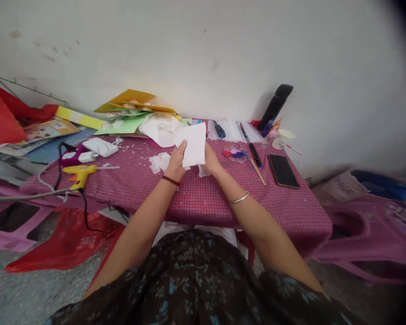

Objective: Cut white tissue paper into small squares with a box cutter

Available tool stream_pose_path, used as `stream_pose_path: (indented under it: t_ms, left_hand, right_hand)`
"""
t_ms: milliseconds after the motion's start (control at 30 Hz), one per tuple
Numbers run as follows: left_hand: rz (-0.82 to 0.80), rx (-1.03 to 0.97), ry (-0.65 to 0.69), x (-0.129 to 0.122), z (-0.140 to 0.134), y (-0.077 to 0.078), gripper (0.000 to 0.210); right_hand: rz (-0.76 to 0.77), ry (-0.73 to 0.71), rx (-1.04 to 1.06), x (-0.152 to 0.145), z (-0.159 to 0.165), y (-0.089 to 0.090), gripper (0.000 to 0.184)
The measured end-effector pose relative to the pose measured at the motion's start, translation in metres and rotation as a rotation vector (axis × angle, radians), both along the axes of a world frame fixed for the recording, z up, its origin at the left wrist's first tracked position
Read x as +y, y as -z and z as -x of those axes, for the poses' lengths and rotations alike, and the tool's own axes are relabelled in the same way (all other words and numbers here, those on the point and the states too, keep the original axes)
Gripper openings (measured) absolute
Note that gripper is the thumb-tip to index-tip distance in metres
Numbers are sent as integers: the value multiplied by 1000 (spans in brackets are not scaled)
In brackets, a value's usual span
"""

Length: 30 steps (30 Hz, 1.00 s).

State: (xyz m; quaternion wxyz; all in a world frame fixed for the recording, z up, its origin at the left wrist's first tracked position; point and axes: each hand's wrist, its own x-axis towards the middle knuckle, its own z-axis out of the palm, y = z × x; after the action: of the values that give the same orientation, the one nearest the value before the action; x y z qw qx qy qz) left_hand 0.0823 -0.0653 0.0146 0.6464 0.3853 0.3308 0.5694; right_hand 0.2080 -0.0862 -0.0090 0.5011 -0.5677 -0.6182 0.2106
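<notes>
Between my two hands is a white rectangular sheet [195,143], perhaps folded tissue or paper, held up above the checked tablecloth. My left hand [177,162] grips its lower left edge, thumb on the front face. At the right edge, my right hand [211,160] holds the sheet with its fingers mostly hidden behind it. Torn white scraps [159,162] lie beside my left hand, and another small scrap [203,171] sits under the sheet. Behind my left hand is a crumpled white tissue-like piece [160,127].
A yellow glue gun [80,175] with its cable lies at the left. Coloured paper [128,108] is heaped at the back. Rightward are a paint palette [235,154], a wooden stick [257,171], a dark pen [255,154], a phone [283,170] and a cup [278,142]. Pink stools flank the table [301,212].
</notes>
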Motion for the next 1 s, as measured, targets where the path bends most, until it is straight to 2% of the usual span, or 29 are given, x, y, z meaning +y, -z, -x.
stream_pose_path:
  t_ms: [133, 233, 300, 367, 467, 567, 667, 767, 933, 1000]
  left_hand:
    - [30, -7, -152, 16, -30, 2, 17]
    - [18, 0, -260, 29, -50, 0, 21]
    - [-3, 11, -278, 29, -63, -1, 23]
    - [-38, 24, -237, 23, -74, 0, 24]
    - [-147, 78, -72, 11, -75, 3, 25]
    - [-405, 369, 94, 10, -52, 5, 34]
    - [-500, 567, 96, 17, -21, 4, 26]
    - [-563, 721, 82, 15, -9, 6, 25]
    - [-735, 916, 215, -21, -33, 20, 39]
    - [-746, 932, 246, -33, -43, 26, 29]
  right_hand:
    - [-19, -41, 177, -15, -13, -14, 30]
    - [-13, -84, 286, -23, -25, -20, 36]
    - [-16, -137, 452, -26, -30, -21, 38]
    - [-31, -122, 643, -26, -34, -21, 31]
    - [-101, 38, 784, -19, -42, -20, 19]
    - [-183, 148, 868, -12, -56, -20, 17]
    - [-212, 194, 980, -9, -70, -22, 19]
    - [-225, 220, 1073, -8, -82, -25, 19]
    - [-244, 273, 1126, -9, -93, -27, 16]
    - [-236, 294, 1125, -9, -94, -27, 15]
